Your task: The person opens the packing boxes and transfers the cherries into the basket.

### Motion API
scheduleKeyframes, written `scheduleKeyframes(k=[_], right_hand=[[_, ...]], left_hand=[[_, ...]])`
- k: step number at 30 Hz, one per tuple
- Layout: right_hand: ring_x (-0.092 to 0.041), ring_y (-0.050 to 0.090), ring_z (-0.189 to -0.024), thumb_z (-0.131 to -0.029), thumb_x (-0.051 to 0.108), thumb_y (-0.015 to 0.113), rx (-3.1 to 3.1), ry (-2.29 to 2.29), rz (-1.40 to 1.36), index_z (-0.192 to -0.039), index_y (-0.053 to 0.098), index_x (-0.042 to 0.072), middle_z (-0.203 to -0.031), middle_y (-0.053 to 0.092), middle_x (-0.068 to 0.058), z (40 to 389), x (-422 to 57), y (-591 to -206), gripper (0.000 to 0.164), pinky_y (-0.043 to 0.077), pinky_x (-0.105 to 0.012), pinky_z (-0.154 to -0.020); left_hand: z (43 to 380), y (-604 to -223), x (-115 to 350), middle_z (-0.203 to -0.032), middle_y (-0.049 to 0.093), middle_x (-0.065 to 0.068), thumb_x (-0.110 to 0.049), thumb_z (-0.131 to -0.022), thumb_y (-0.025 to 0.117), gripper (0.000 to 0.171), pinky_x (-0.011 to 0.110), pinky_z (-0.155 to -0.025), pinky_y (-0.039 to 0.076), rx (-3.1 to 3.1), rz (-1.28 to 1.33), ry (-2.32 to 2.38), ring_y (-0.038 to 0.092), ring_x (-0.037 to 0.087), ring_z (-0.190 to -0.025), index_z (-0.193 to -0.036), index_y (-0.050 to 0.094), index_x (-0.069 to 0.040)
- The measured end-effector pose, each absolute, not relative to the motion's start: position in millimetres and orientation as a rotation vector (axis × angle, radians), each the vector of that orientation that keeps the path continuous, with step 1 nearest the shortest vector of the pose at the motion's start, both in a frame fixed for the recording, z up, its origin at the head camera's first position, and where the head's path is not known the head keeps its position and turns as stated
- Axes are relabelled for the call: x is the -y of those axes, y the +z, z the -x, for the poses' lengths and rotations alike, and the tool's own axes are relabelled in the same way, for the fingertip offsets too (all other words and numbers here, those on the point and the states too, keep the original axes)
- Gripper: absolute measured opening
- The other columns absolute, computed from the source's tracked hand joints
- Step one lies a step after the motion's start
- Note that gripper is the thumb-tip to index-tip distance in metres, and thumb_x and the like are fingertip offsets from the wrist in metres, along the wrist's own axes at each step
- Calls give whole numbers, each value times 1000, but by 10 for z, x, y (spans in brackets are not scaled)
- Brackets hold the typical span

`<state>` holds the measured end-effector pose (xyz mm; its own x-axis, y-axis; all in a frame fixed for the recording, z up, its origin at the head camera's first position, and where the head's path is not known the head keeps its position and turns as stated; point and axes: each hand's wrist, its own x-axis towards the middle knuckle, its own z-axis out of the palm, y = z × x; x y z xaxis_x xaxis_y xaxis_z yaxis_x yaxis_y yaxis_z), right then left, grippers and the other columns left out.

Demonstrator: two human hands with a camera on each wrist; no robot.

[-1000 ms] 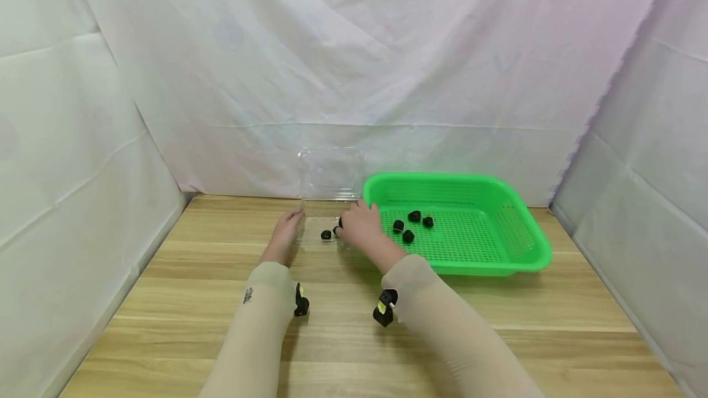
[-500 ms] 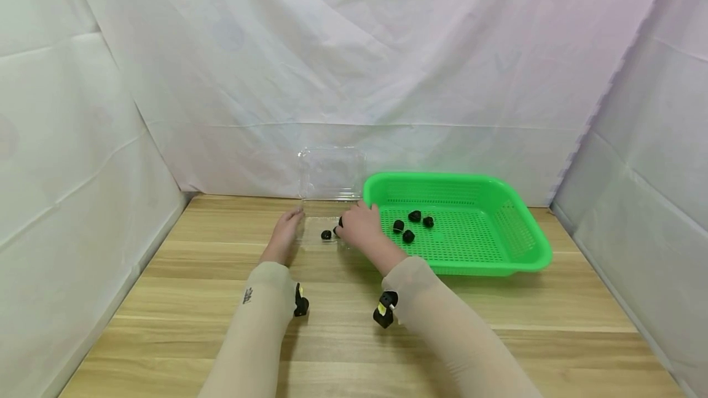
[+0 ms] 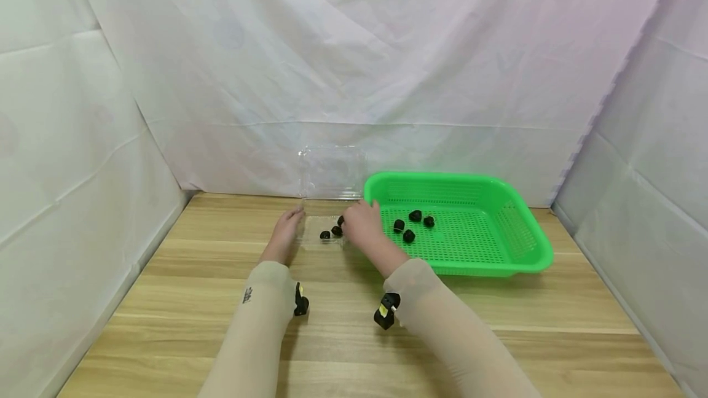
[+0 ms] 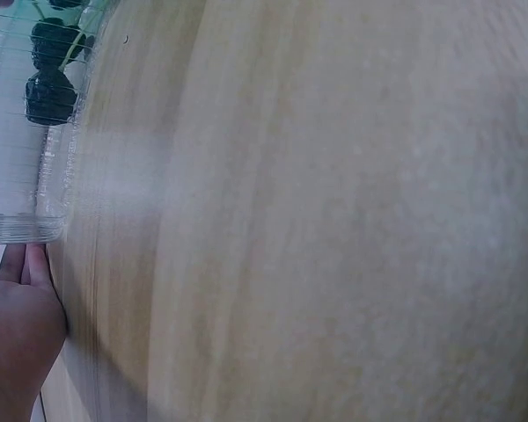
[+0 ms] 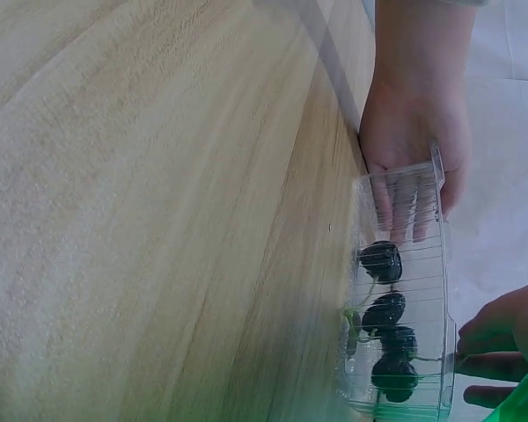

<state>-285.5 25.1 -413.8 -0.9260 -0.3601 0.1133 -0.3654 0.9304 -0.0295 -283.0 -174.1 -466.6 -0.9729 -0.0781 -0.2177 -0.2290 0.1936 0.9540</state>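
A clear plastic box (image 3: 315,226) stands with its lid (image 3: 332,171) raised. Several dark, shiny cherries (image 5: 383,311) with thin stems lie along its inside. At the box's left end, my left hand (image 3: 284,232) rests against the wall; its straight fingers (image 5: 400,207) show through the plastic in the right wrist view. My right hand (image 3: 362,226) is over the right end, fingers bent down. A cherry's (image 5: 394,380) stem runs up to these fingertips, which appear to pinch it; the contact is partly hidden. Another cherry (image 4: 51,97) shows through the box in the left wrist view.
A green plastic basket (image 3: 536,250) stands right of the box, close beside my right hand. Several more cherries (image 3: 415,216) lie in its left part. White cloth (image 3: 332,66) hangs behind the wooden table (image 3: 343,336) and at both sides.
My right hand has shifted slightly to the right, uncovering more of the cherries in the box. The leftmost cherry there has moved slightly left. My left hand stays at the box's wall.
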Motion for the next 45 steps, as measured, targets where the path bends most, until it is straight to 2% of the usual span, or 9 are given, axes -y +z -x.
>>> scheduleKeyframes(k=[4,9,12,17,22,29,38,45], right_hand=[[-23,59,-103,-86,19,72,2934,99,-580,-86,74,16,-97,71,2,2854,-266,-4144,5,32,-53,-108],[-22,60,-100,-83,17,74,2892,95,-593,-85,75,16,-91,70,4,2857,-281,-4148,3,33,-52,-108],[-22,61,-100,-81,11,72,2866,106,-608,-88,77,18,-91,71,5,2850,-290,-4137,11,36,-51,-106],[-20,62,-95,-81,0,66,2798,116,-646,-93,78,20,-90,72,5,2820,-296,-4085,26,45,-45,-97],[-19,64,-93,-82,-2,66,2731,158,-681,-94,78,19,-93,72,3,2775,-320,-4002,27,49,-41,-90],[-19,66,-81,-78,-10,65,2530,191,-782,-87,80,17,-86,73,2,2716,-456,-3930,33,54,-37,-66],[-22,66,-86,-81,-5,71,2495,365,-814,-92,79,10,-93,74,-3,2634,-640,-3805,20,55,-33,-77],[-20,65,-83,-81,1,75,2413,394,-754,-87,79,12,-88,74,-1,2609,-756,-3785,13,55,-29,-74]], left_hand=[[2838,-4671,1739,-155,31,13,-42,-102,43,57,55,-115,19,-2324,307,1905,24,34,-142,-149,36,-11],[2846,-4682,1735,-155,29,14,-43,-102,43,58,55,-115,18,-2317,307,1912,23,35,-142,-150,35,-10],[2845,-4687,1733,-156,29,13,-42,-102,43,57,54,-116,17,-2305,307,1917,23,34,-143,-150,35,-11],[2846,-4688,1735,-156,29,12,-39,-104,41,54,54,-116,16,-2308,297,1919,22,34,-143,-150,35,-11],[2849,-4696,1738,-156,28,12,-36,-104,41,53,52,-117,16,-2317,292,1925,21,33,-144,-150,35,-9],[2840,-4691,1751,-156,28,13,-36,-104,40,53,54,-116,16,-2319,295,1909,21,35,-143,-150,34,-10],[2845,-4690,1763,-155,30,14,-36,-104,40,53,52,-116,18,-2323,302,1913,24,34,-142,-150,36,-9],[2854,-4693,1755,-155,31,13,-38,-104,40,53,52,-116,18,-2323,302,1916,24,33,-142,-149,37,-10]])
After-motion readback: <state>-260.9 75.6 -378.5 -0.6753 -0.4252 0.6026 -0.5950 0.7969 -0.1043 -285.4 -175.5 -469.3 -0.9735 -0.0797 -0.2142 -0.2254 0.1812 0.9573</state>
